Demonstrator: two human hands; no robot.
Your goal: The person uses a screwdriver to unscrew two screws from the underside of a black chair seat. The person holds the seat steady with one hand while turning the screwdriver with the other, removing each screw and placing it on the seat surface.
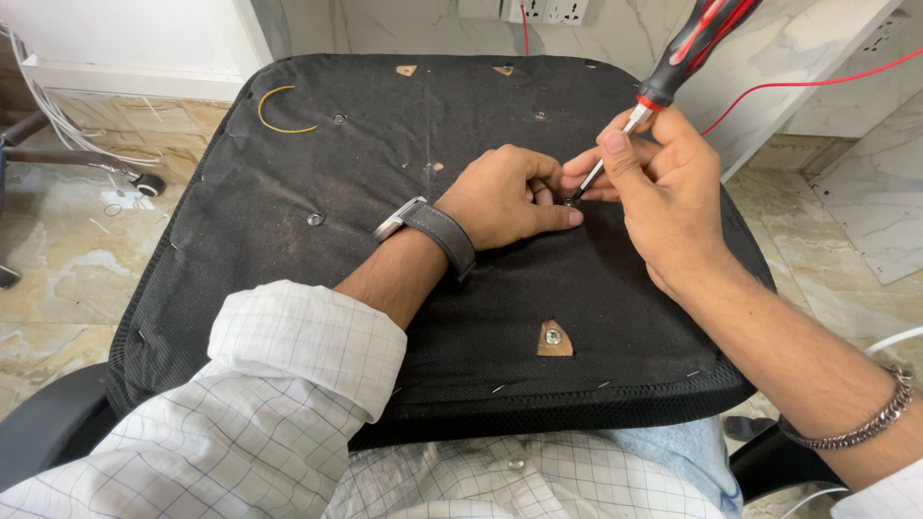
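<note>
At the seat's right middle: screwdriver (673,67), red and black handle, tilted up to the right, tip down on the fabric.
Right hand (663,192): fingers pinched around the metal shaft, just below the handle.
Left hand (510,197): curled in a loose fist beside the tip, fingertips touching the spot; what they pinch cannot be told.
Seat underside (288,250): black fabric, lying across the person's lap.
Bolt (553,336): in a brown cut-out near the front edge.
Rubber band (279,111): yellow, far left corner.
Floor (67,259): marble tiles.

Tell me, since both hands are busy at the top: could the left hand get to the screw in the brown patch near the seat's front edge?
Probably yes. The screw lies bare on the black seat underside, just below the left hand, with nothing over it.
</note>
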